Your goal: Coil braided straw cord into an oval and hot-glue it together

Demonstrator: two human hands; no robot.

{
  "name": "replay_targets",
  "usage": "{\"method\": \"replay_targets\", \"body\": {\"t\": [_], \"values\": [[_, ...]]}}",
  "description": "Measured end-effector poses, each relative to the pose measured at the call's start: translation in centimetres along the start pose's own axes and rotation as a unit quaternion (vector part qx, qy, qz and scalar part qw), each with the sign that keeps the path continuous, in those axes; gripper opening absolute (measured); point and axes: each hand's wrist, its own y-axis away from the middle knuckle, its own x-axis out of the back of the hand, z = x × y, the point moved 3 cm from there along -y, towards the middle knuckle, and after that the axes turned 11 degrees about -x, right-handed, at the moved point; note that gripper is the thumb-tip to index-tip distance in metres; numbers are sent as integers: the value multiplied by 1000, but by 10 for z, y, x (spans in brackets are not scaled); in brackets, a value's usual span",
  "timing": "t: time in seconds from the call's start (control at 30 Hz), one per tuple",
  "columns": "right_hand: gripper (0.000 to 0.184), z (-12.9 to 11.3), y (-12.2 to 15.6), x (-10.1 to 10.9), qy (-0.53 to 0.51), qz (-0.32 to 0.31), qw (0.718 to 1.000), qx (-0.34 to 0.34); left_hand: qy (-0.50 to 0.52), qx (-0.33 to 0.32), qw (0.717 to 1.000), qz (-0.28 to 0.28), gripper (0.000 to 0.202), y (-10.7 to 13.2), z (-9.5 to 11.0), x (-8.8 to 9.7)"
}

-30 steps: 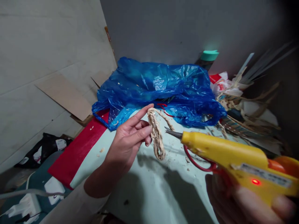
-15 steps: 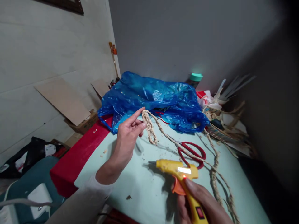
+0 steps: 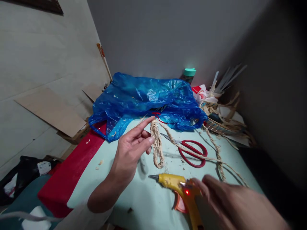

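My left hand is closed on a folded length of braided natural-fibre rope, with the index finger stretched along its top and the thumb at its side. From the flat coil, a strand runs right across the red-handled scissors, which lie on the table. In front of the coil is a yellow glue gun with an orange trigger and a lit red light, its nozzle pointing left. My right hand is smeared by motion at the gun's rear end; its fingers seem to touch the body, but their grip does not show clearly.
A crumpled blue plastic bag spreads over the back of the pale green table cover. At the right back sits a basket with fibre strips. A green-lidded container stands behind the bag. Cardboard leans at left.
My right hand has shifted from the glue gun's handle to its rear end. The view has turned slightly right. My left hand still holds the rope coil, now appearing slightly lower.
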Motion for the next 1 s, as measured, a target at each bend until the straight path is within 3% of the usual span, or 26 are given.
{"method": "replay_targets", "body": {"t": [0.07,0.13,0.27,0.4,0.7,1.0], "values": [[33,-13,-21,15,-9,98,995,5,-3,2,1000,-19,41,2,-1,-3],[35,-26,-43,21,-2,157,987,35,-10,4,999,-35,41,4,-2,-5],[29,-38,-70,7,-66,151,981,99,-20,11,999,-34,43,5,-3,-8],[30,-38,-68,-4,-104,155,975,122,-28,12,999,14,43,4,-2,-10],[31,-43,-60,-7,44,198,971,129,-52,28,997,44,39,7,-2,-16],[28,-45,-61,-5,71,217,965,127,-61,30,997,26,37,9,-5,-18]]}}
